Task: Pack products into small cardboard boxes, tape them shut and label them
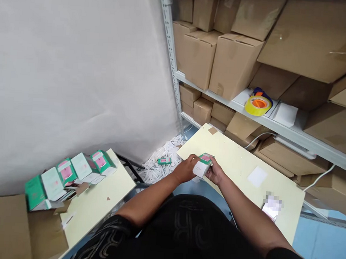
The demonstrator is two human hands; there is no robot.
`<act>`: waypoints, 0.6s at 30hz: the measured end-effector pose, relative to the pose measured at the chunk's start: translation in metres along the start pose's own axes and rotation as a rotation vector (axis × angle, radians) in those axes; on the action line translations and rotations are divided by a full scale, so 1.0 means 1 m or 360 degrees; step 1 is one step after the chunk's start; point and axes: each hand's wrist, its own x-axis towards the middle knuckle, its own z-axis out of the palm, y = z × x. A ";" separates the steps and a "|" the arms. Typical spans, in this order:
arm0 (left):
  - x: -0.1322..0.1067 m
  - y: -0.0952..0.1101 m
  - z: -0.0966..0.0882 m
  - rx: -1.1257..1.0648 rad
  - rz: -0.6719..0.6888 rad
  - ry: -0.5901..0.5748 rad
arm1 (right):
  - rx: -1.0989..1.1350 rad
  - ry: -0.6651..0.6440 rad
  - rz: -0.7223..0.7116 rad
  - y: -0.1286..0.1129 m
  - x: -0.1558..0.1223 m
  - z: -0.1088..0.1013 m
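Observation:
Between my two hands is a small carton [202, 168] with a white side facing me and a green and pink top. My left hand [185, 168] grips its left side with bent fingers. On the other side, my right hand [216, 172] closes around the carton's right edge. The carton is held just above the near edge of the pale yellow table [230, 157]. A white sheet of paper [258, 176] lies on this table, right of my right hand. Farther right is a partly blurred, pale item [271, 207].
On the left table [97, 197], several green, white and pink cartons [66, 171] stand beside an open cardboard box [12, 225]. White paper scraps [167, 152] and a green carton [164, 161] lie in the corner. Shelves [222, 103] hold brown boxes and a yellow tape roll [258, 105].

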 end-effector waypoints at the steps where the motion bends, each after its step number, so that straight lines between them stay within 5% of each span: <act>1: 0.008 -0.001 0.003 0.0003 -0.0046 -0.0028 | -0.0005 0.0026 -0.0034 -0.001 0.004 -0.006; 6: 0.053 -0.012 0.016 0.0089 -0.0153 -0.0271 | -0.0422 0.0250 -0.0251 0.002 0.020 -0.041; 10: 0.085 -0.023 0.019 0.0127 -0.0064 -0.0503 | -0.0959 0.0440 -0.0747 0.006 0.026 -0.060; 13: 0.109 -0.032 0.013 -0.0003 0.0079 -0.0598 | -0.1385 0.0522 -0.1068 0.005 0.031 -0.057; 18: 0.157 -0.047 0.000 -0.0283 0.0261 -0.0641 | -0.1371 0.0801 -0.1055 -0.001 0.035 -0.037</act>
